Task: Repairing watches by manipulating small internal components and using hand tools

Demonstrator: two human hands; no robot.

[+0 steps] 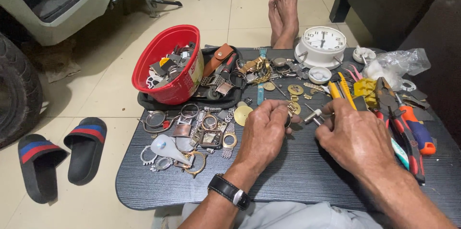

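bowl (169,61) on tray (144,100) far left of table (297,176); clock (321,46) behind, pliers (401,123) rt.

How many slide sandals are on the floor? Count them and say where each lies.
2. One slide sandal lies at far left on the floor tiles; the other sandal lies beside it, nearer the table. None seem hidden.

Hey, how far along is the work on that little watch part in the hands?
Done: tools and parts are laid out, with watch cases spread on the dark table and more in the red bowl. In hand: the left hand pinches a small watch part while the right hand holds a thin metal tool to it. Left: the part is unassembled; how much remains is unclear.
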